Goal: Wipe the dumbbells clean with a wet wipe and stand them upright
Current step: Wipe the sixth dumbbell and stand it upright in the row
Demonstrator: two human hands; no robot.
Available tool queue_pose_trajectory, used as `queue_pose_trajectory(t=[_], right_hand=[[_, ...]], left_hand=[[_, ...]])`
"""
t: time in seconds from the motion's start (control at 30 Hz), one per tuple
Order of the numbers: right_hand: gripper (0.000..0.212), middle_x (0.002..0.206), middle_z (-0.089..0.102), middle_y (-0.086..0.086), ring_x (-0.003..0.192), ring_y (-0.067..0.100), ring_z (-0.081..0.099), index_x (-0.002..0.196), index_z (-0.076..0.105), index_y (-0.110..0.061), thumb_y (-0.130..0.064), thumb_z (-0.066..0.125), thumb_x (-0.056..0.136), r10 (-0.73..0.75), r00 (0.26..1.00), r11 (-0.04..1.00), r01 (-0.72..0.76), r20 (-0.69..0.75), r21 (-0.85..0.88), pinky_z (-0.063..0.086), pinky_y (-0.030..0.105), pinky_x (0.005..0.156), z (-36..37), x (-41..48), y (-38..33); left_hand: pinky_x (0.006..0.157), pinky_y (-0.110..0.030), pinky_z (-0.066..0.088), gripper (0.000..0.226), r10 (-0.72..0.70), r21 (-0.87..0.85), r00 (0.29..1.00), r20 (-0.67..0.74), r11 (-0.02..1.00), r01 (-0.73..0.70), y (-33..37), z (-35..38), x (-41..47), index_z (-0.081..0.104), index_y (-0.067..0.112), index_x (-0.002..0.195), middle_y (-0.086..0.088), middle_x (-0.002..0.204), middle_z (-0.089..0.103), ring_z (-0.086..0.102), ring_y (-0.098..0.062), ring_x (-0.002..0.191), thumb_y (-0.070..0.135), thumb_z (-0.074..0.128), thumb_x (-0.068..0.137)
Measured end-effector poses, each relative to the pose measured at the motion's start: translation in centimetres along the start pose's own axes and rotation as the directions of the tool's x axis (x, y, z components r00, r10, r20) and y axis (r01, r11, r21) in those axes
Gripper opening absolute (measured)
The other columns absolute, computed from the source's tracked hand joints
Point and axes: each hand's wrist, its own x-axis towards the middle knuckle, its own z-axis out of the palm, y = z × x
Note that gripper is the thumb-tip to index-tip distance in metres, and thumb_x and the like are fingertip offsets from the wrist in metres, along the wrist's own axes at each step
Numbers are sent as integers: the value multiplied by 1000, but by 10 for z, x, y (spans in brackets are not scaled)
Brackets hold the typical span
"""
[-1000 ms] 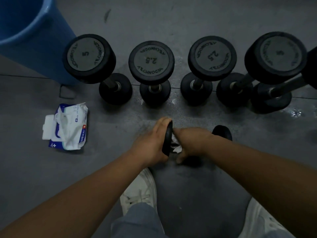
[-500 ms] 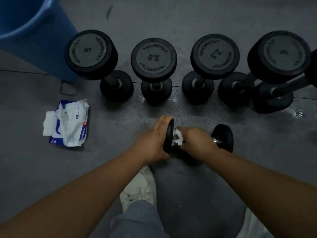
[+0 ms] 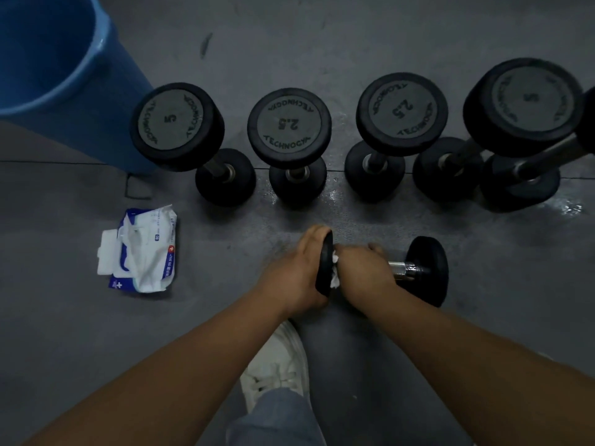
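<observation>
Dumbbell (image 3: 428,272) lies on its side on the floor (image 3: 483,333), just in front of the row of upright dumbbells (image 3: 289,123). Over the last second my right hand (image 3: 363,275) slid the wet wipe (image 3: 335,278) toward the left head, and chrome now shows bare by the right head. Left hand (image 3: 296,272) grip clamped round the left head; right grip clamped on wipe and bar. Handle nearly done, I judge; standing it up remains. Heads black rubber, bar shiny.

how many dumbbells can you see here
6. Five stand in a row: left 5 dumbbell, left 2.5 dumbbell, right 2.5 dumbbell, right 5 dumbbell, and edge dumbbell, cut off at right. The lying dumbbell is nearer, being wiped. Others may be off frame.
</observation>
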Motion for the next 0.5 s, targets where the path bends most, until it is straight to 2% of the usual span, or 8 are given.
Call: queue_pose_trajectory(t=[0.07,0.13,0.2,0.27,0.3,0.37,0.43,0.5], right_hand=[[23,114,67,-1,116,20,57,114,58,-25,-24,49,93,7,998,1000,-5,57,-31,12,42,117,-8,3,-3],[22,111,67,-2,114,19,58,113,57,-25,-24,50,92,-32,999,998,34,25,-53,11,40,117,-9,-2,-1],[17,105,68,-2,108,19,61,108,58,-25,-23,53,91,-82,996,997,81,-28,-17,20,33,111,-12,-10,2],[20,101,71,1,101,21,64,106,64,-24,-17,57,89,-42,993,954,73,-111,290,41,30,96,-20,-17,12],[26,100,71,2,97,21,65,108,65,-25,-11,58,88,27,986,880,55,-164,472,47,31,88,-28,-20,16],[33,96,68,3,87,21,63,112,60,-26,-4,56,87,214,919,759,57,-332,649,50,35,78,-40,-18,27],[30,98,63,7,84,25,60,109,56,-19,0,52,86,284,867,815,7,-410,579,51,38,75,-40,-12,34],[26,99,55,9,85,28,57,107,56,-17,-3,51,85,222,925,894,-66,-309,443,49,37,75,-30,-6,28]], left_hand=[[77,-41,55,109,-14,6,1000,14,1000,14,2,-4,3,11,32,146,13,153,19,61,-24,101,32,82,62],[76,-41,55,110,2,-5,1000,12,1000,-2,-1,-2,2,13,31,146,13,153,19,61,-23,100,29,83,61],[80,-42,55,104,54,-38,998,-35,998,-56,-5,3,0,18,30,145,14,153,19,61,-25,106,28,82,63],[78,-39,54,104,43,-22,999,-23,999,-44,-6,3,-1,15,33,144,17,153,14,62,-28,103,27,81,63],[77,-38,53,109,29,4,1000,-11,1000,-29,-5,2,-2,11,35,144,18,154,12,62,-29,102,28,82,62],[80,-41,54,118,-1,34,1000,15,999,0,-2,-2,-1,6,36,146,18,156,9,61,-29,106,29,84,58],[82,-43,54,121,-28,26,998,48,999,27,0,-4,0,5,36,147,19,156,8,60,-28,108,30,85,57],[84,-42,53,120,-34,27,998,57,999,32,2,-6,1,5,36,147,17,157,10,59,-27,109,30,85,57]])
